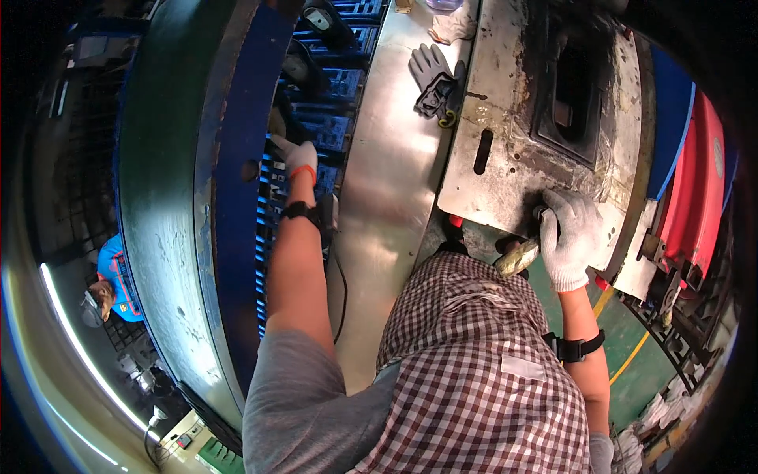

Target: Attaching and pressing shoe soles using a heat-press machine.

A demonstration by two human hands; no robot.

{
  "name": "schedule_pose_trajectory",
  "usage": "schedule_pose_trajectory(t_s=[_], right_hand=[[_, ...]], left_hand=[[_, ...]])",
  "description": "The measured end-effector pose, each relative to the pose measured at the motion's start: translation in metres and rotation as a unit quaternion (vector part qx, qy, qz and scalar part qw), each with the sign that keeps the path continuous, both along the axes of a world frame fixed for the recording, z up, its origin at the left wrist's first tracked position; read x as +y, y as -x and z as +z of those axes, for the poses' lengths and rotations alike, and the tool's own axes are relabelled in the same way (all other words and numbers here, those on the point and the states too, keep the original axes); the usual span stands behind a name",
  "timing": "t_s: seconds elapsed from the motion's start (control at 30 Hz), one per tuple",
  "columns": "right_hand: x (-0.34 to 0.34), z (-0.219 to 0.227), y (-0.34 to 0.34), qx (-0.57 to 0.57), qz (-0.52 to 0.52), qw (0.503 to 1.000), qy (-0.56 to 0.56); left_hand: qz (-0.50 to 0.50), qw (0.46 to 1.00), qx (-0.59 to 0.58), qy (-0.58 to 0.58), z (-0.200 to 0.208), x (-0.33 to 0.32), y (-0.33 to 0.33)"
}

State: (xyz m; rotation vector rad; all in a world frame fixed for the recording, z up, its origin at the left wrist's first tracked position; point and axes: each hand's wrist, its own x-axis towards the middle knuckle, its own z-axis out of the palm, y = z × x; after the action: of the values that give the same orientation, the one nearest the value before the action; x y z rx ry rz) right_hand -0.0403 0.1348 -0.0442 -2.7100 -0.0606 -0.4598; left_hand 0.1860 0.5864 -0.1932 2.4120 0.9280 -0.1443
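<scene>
My left hand [298, 158], in a white glove with an orange cuff, reaches into the blue-lit slot on the left. Its fingers close at the near end of a dark shoe-shaped piece [290, 118], partly hidden. Farther along lie more dark shoes [328, 25] on the slatted conveyor [341, 85]. My right hand [570, 237], also in a white glove, is at the front edge of the stained metal table [493, 186]. It is closed round a worn, yellowish, rounded tool [517, 259], whose kind I cannot make out; the tool points toward my apron [474, 340].
A grey glove [431, 69], a black clip-like object [434, 99] and a pale glove [453, 27] lie on the steel ledge [387, 182]. A dark rectangular opening [570, 99] is set in the table. Red panels [695, 193] stand right; a person in blue [118, 276] is far left.
</scene>
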Motion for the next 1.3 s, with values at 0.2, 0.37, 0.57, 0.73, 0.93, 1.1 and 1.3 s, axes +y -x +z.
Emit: schedule_pose_trajectory(t_s=[0.2,0.37,0.57,0.73,0.93,1.1,1.3], right_hand=[[0.002,0.002,0.000,-0.020,0.009,1.000,-0.005],[0.002,0.003,-0.001,-0.024,-0.003,1.000,0.006],[0.005,0.002,0.002,-0.006,-0.017,1.000,0.019],[0.003,-0.003,0.005,-0.003,-0.026,0.999,0.026],[0.000,-0.003,0.006,-0.003,-0.039,0.998,0.053],[0.001,-0.002,0.009,-0.013,-0.044,0.999,0.024],[0.002,-0.008,0.011,0.000,-0.026,0.999,0.022]], left_hand=[[-0.246,0.966,0.074,-0.009,-0.046,0.000,0.117],[-0.314,0.934,0.014,-0.170,-0.044,-0.030,0.208],[-0.270,0.948,0.097,-0.136,-0.041,-0.028,0.207],[-0.249,0.949,0.162,-0.109,-0.022,-0.036,0.191],[-0.240,0.942,0.201,-0.119,-0.015,-0.042,0.185],[-0.223,0.938,0.247,-0.096,-0.004,-0.045,0.178],[-0.199,0.948,0.224,-0.109,-0.010,-0.038,0.185]])
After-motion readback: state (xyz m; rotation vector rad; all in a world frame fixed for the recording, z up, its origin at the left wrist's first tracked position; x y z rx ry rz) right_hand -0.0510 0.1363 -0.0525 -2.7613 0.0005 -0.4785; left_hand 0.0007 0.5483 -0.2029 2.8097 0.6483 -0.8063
